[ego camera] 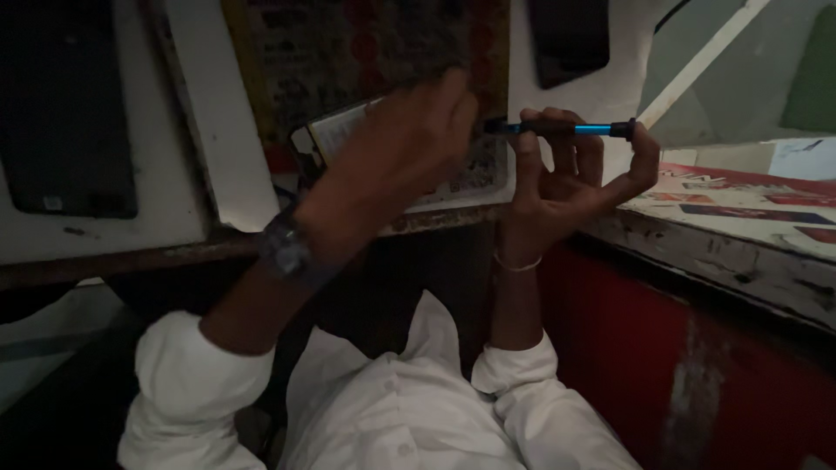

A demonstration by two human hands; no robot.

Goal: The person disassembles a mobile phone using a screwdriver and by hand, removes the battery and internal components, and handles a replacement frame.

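Observation:
My right hand (566,178) holds a slim screwdriver (582,129) with a blue and black handle. It lies level between thumb and fingers, tip pointing left. My left hand (405,144), with a watch (286,251) on its wrist, is blurred and shows its back to me. Its fingertips meet the screwdriver's tip, and what they pinch is hidden. Under this hand a phone with its back off (335,130) lies on the worktop, partly covered.
A dark tablet-like slab (70,113) rests on a white board at the left. Another dark phone (570,35) lies at the top. A printed mat (374,43) covers the middle. At the right stands a worn ledge with printed sheets (749,204) above a red panel (697,374).

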